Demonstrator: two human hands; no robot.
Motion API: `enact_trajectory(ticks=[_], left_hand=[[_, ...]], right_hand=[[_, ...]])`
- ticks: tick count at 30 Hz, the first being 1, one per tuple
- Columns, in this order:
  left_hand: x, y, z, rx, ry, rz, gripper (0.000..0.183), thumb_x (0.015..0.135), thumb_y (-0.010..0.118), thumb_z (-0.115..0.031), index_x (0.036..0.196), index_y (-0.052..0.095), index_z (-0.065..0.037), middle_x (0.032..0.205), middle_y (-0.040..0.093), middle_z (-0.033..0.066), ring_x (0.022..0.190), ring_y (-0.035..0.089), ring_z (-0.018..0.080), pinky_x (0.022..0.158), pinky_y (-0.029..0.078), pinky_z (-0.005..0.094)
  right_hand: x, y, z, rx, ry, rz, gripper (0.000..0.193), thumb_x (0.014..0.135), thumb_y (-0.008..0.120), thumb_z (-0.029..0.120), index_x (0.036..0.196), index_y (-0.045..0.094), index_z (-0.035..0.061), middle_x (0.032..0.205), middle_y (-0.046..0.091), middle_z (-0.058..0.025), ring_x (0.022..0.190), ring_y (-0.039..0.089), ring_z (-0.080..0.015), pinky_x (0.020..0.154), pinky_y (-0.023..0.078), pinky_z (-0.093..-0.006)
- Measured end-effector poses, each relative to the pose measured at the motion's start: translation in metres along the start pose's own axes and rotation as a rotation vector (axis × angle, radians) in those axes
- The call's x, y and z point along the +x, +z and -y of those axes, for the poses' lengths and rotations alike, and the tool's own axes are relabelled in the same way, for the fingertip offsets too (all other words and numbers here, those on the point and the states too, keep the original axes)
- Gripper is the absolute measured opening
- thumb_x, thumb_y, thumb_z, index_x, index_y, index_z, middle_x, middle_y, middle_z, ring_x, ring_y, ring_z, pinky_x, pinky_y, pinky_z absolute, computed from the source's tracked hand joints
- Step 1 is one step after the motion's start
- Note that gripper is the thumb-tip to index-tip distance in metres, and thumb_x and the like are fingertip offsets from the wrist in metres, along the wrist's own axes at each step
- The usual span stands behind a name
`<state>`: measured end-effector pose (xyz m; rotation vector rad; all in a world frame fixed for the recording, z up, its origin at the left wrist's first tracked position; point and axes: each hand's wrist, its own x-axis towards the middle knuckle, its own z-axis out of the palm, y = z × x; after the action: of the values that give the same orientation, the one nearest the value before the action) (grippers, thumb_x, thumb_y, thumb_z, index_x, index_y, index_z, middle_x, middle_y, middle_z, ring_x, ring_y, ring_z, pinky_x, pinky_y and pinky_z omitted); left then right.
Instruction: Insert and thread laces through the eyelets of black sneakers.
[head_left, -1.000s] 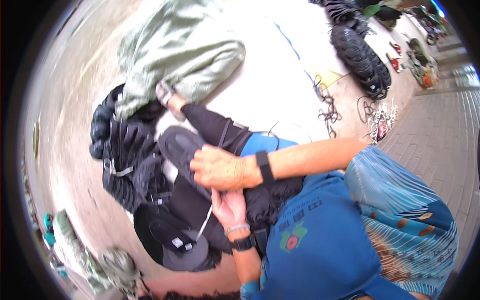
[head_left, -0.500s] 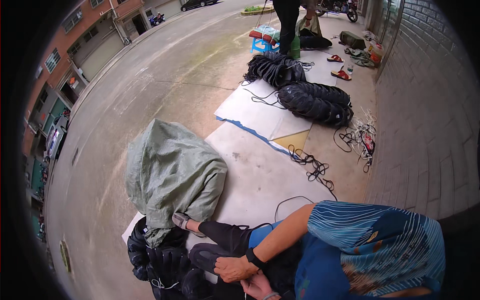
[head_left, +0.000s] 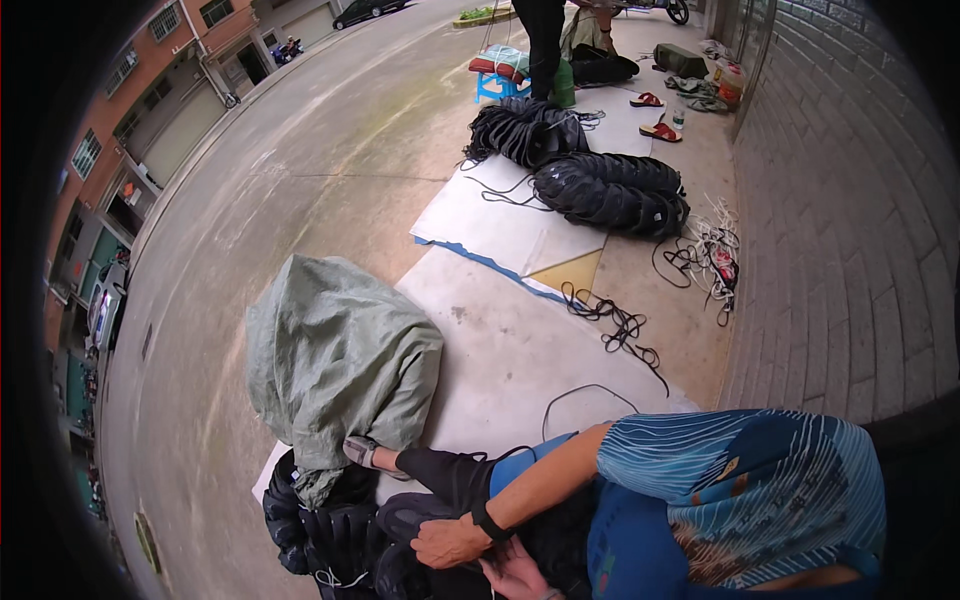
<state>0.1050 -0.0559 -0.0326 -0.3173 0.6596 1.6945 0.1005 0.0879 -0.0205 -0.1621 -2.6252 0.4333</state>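
Watching from my end of the feed, I've got the right hand (head_left: 450, 543) knuckles-up, fingers bunched and curled over the near end of a matte dark-grey, rounded, sole-shaped piece (head_left: 402, 512) beside the outstretched leg. Can't tell what the tips pinch. The left hand (head_left: 515, 577) is palm-up beneath the right wrist, fingers partly hidden, so no clue on its grip. Nearby there's a lumpy, ridged black bundle (head_left: 315, 530), a crinkly grey-green woven sack (head_left: 345, 345) and a smooth, flat whitish sheet (head_left: 510, 350).
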Motion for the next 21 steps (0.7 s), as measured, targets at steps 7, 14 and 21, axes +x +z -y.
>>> enact_trajectory(ticks=[7,14,21], left_hand=[[-0.024,-0.017,-0.028,0.586,0.057,-0.105,0.029,0.097,0.047,-0.033,0.098,0.058,-0.006,0.082,0.059,0.0066,0.086,0.061,0.0279,0.082,0.049,0.0443],[-0.009,-0.028,-0.072,0.438,0.127,0.204,0.031,0.097,0.047,-0.035,0.098,0.059,-0.007,0.081,0.058,0.0065,0.086,0.061,0.0272,0.079,0.05,0.0421],[-0.023,-0.039,-0.164,0.144,-0.002,0.488,0.035,0.096,0.044,-0.038,0.094,0.059,-0.006,0.082,0.059,0.0088,0.087,0.058,0.0273,0.079,0.048,0.0417]], right_hand=[[0.004,0.012,0.031,0.495,-0.087,-0.202,0.028,0.078,0.059,0.024,0.079,0.046,-0.0001,0.081,0.049,-0.015,0.067,0.055,-0.0334,0.059,0.043,-0.0417],[-0.001,-0.007,0.045,0.29,-0.121,0.298,0.049,0.093,0.053,0.022,0.137,0.039,0.0068,0.128,0.049,-0.0277,0.084,0.065,-0.0364,0.063,0.053,-0.04],[-0.042,-0.05,0.019,0.27,0.406,0.012,0.026,0.078,0.058,0.013,0.096,0.047,-0.0026,0.091,0.054,-0.02,0.072,0.061,-0.0348,0.064,0.05,-0.0442]])
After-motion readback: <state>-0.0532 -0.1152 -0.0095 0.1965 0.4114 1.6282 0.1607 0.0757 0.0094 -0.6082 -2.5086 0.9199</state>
